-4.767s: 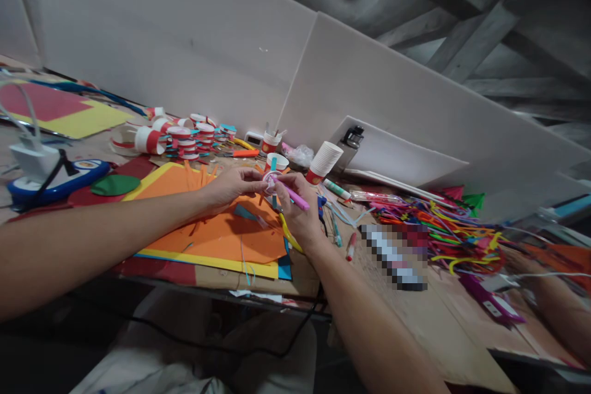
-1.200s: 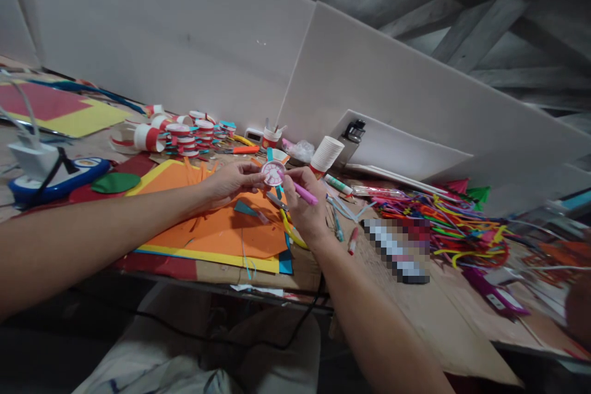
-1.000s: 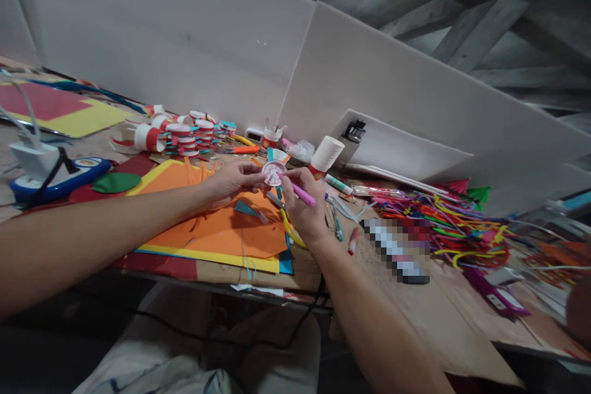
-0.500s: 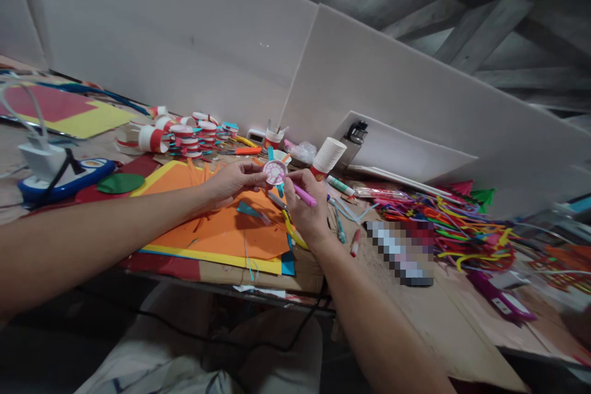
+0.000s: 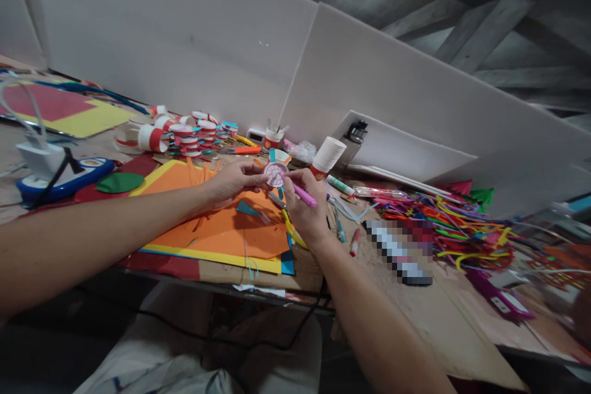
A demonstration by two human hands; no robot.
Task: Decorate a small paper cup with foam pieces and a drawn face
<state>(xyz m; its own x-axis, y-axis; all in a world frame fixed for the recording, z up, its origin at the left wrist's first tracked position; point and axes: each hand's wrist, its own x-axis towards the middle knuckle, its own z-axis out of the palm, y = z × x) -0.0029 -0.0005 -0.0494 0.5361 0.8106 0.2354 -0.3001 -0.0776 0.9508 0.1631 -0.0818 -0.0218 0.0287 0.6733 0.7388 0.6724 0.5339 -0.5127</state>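
Between finger and thumb, my left hand [image 5: 240, 181] grips a small paper cup piece [image 5: 276, 175], its round white face turned toward me. Pink lines mark that face, and teal and orange strips stick out around its rim. A pink marker [image 5: 305, 196] is pinched in my right hand [image 5: 307, 206], its tip at the round face. Below both hands lie orange paper sheets [image 5: 221, 228] over yellow and blue ones. Yellow-handled scissors [image 5: 293, 231] rest beside my right hand, partly hidden by it.
Several red-and-white cup crafts [image 5: 182, 135] stand at the back left. A stack of paper cups [image 5: 327, 157] leans behind my right hand. A blue power strip [image 5: 64, 178] sits at left; colourful pipe cleaners [image 5: 462, 228] heap at right. A white board [image 5: 184, 37] stands behind.
More pink lines show on the round face, and the marker tip has shifted slightly over it. The cup piece has turned a little in my left hand.
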